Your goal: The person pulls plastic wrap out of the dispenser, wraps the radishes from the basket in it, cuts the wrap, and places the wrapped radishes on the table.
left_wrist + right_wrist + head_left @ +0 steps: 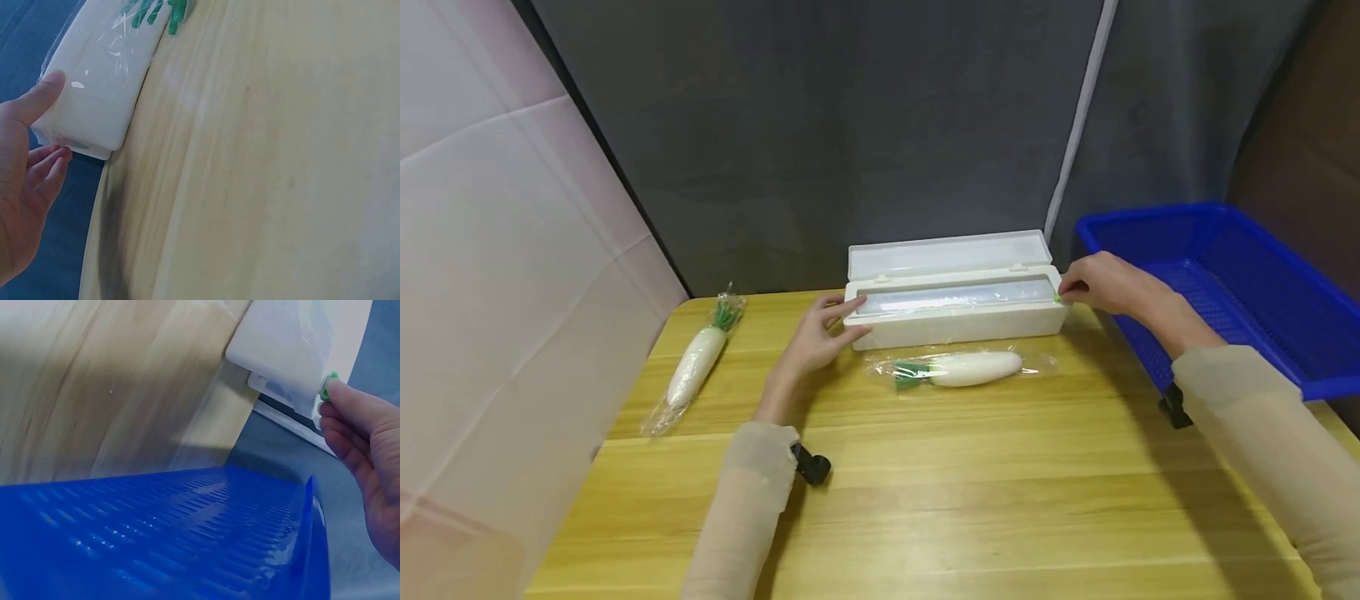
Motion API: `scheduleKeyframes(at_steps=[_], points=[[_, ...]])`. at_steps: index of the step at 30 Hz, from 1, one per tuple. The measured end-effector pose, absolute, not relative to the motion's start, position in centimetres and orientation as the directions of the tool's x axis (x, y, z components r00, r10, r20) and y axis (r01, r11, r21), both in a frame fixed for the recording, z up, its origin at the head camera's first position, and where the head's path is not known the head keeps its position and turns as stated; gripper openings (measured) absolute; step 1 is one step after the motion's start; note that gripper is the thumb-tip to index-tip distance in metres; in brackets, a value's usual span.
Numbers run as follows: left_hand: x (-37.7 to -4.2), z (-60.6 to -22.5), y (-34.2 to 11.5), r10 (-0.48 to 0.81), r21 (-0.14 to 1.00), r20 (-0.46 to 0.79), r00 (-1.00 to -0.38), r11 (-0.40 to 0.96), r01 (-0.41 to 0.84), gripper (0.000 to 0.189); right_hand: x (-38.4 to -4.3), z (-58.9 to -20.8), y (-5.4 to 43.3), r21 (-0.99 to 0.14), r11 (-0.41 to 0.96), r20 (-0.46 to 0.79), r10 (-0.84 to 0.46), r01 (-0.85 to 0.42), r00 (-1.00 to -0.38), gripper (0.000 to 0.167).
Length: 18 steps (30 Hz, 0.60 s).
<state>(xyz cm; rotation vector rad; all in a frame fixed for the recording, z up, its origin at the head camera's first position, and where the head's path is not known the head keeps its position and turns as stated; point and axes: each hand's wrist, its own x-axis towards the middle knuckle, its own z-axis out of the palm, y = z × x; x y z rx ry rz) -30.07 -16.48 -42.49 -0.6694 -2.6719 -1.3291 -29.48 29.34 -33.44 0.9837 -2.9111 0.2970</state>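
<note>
A white cling film dispenser (958, 323) stands at the table's far edge, its clear lid (951, 256) raised and film lying across its top. At its left end, my left hand (815, 337) rests with spread thumb and fingers on the box. My right hand (1108, 285) pinches a small green slide cutter (329, 385) at the right end. Just in front of the dispenser lies a white radish (976, 368) with green tops, in clear plastic. Another plastic-wrapped radish (697, 367) lies at the left of the table.
A blue slotted basket (1322, 388) stands on the right, beneath and beyond my right forearm. The wooden table (970, 500) ends at a grey curtain (820, 150) behind the dispenser. A pale fabric wall (512, 275) borders the left side.
</note>
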Motion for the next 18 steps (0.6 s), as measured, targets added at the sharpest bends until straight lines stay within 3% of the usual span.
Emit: scheduleKeyframes(at_steps=[18], points=[[-29.3, -42.3, -15.9, 0.350, 0.726, 0.259, -0.900, 0.544, 0.420, 0.057, -28.1, -34.2, 29.5, -0.243, 0.834, 0.175, -0.464, -0.495, -0.868, 0.005]])
